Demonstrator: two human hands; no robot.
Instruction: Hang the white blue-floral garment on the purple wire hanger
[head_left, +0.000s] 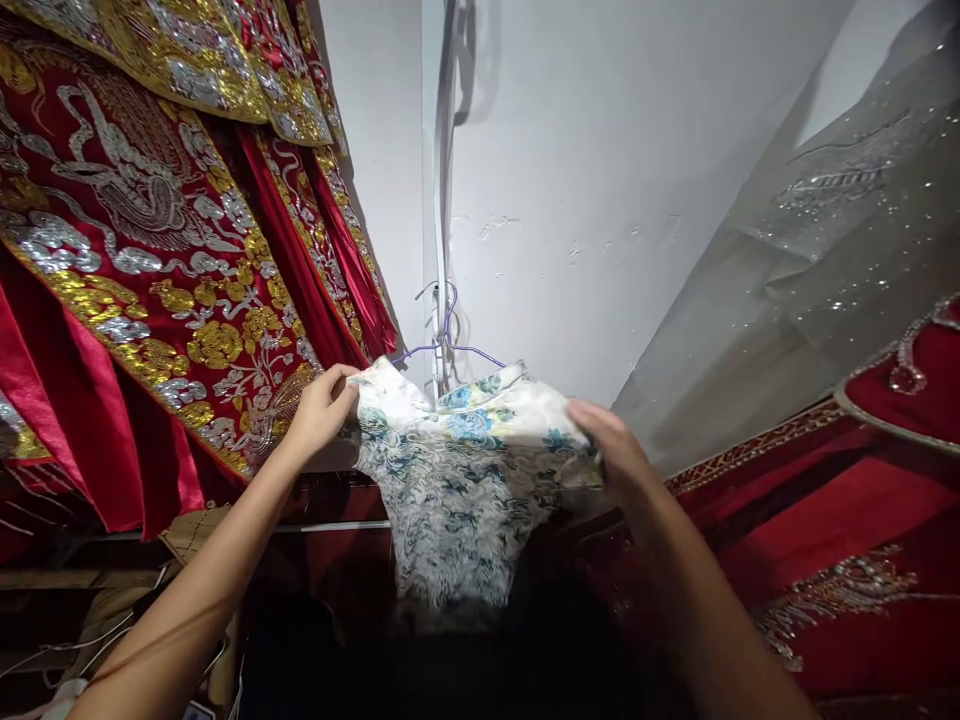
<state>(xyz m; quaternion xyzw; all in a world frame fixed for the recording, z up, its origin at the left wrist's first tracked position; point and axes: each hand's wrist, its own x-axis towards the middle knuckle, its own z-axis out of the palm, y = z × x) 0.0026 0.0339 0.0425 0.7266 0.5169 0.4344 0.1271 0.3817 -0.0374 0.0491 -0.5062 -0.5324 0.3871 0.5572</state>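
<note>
My left hand [321,408] pinches one shoulder of the floral dress [457,480]; my right hand [611,445] grips the other, purple hanger [448,345] between and just above.

A plain white wall [600,200] fills the middle, with a pale vertical strip [433,180] running down it. Red robes with gold and silver embroidery [150,260] hang at the left; a sheer grey sequinned veil [840,230] drapes at the right above red embroidered cloth [847,540].

Red robes [150,250] thick with gold and silver embroidery, hanging at left. Sheer sequinned fabric [825,230] draped at right, against a white wall [585,180]. Below it, more red embroidered cloth [847,540].
</note>
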